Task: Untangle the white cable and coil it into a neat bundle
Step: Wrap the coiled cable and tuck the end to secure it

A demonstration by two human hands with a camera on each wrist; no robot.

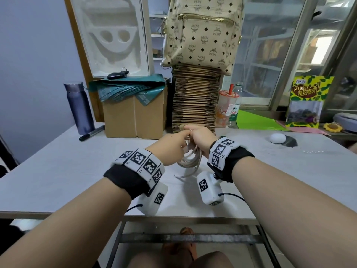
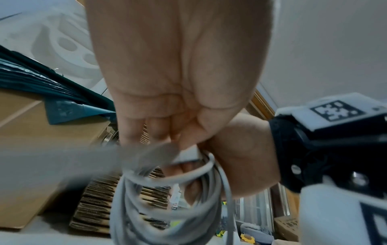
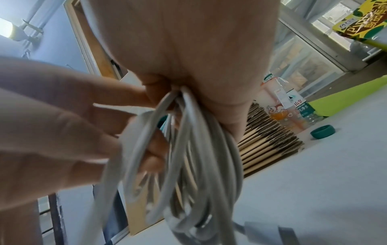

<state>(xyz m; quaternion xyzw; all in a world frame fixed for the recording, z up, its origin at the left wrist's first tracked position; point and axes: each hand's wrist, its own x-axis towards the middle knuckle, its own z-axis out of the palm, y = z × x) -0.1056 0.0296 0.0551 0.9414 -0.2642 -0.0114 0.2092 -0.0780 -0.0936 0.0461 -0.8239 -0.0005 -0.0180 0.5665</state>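
Left hand (image 1: 172, 147) pinches a strand of the white cable (image 1: 190, 158) w/ curled fingers, just above the table (image 1: 58, 171). Coil hangs btwn both hands, loops bunched, loose end trailing onto table. Right hand (image 1: 201, 140) grips top of coil, fist closed.

A backpack (image 1: 202, 31) tops stacked cardboard (image 1: 195, 101) on the bench (image 1: 58, 171); a flask (image 1: 79, 107), marker (image 1: 92, 133) and box (image 1: 133, 117) stand left.
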